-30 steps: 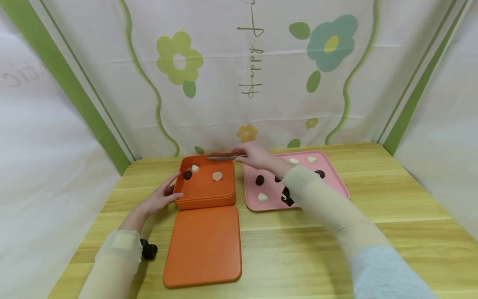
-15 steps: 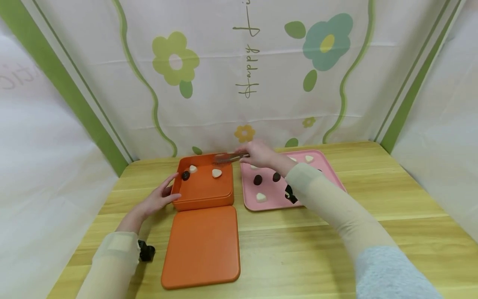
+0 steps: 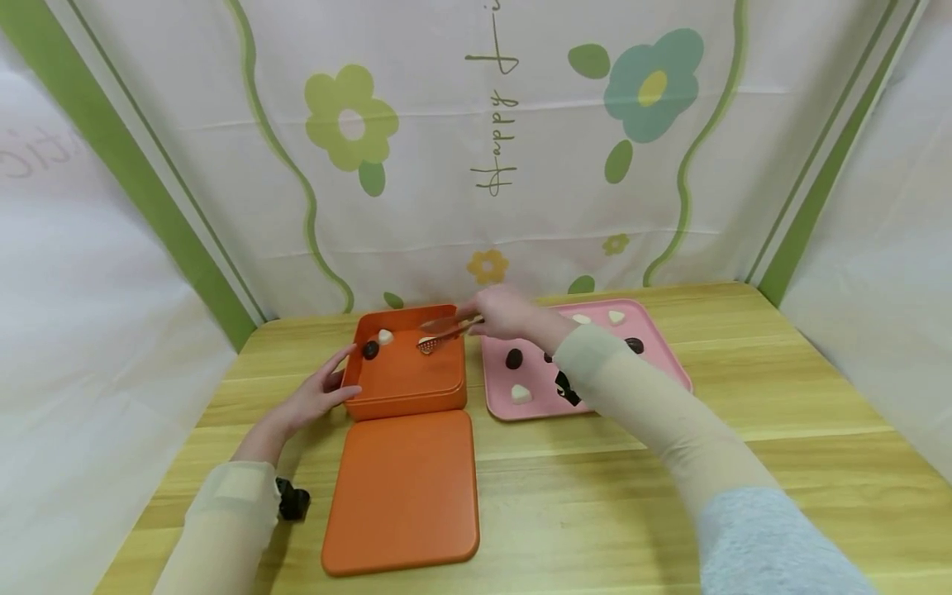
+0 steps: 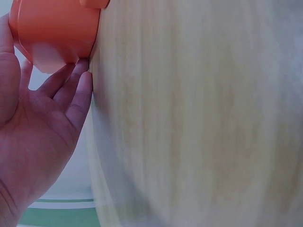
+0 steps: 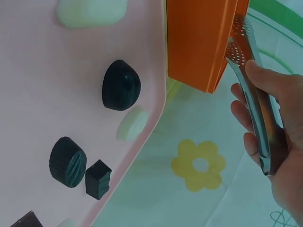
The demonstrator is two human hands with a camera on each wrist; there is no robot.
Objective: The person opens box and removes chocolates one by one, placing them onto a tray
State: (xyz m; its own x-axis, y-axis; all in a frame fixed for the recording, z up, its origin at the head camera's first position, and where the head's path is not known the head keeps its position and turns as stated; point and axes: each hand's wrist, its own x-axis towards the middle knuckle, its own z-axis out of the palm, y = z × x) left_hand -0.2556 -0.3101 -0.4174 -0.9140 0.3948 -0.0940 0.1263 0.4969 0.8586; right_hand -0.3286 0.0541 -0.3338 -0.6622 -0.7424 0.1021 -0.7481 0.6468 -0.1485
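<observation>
My right hand (image 3: 506, 312) holds metal tongs (image 5: 258, 104) with perforated ends. They reach into the orange box (image 3: 405, 405) with their arms apart. One perforated end overlaps a white chocolate (image 3: 426, 339) in the head view. A dark chocolate (image 3: 370, 350) and another white chocolate (image 3: 385, 336) lie by the box's left side. My left hand (image 3: 316, 397) rests spread against the box's left wall, thumb by the near corner; in the left wrist view its fingertips (image 4: 81, 80) touch the orange wall.
Right of the box is a pink tray (image 3: 513, 413) with several dark and white chocolates, partly hidden by my right forearm. An orange lid (image 3: 402, 496) lies flat in front of the box. A flowered white cloth (image 3: 439, 215) hangs behind the wooden table (image 3: 595, 512).
The tongs have come from the box's back edge toward me, down to the white chocolate, and their arms have spread. My left hand stays at the box.
</observation>
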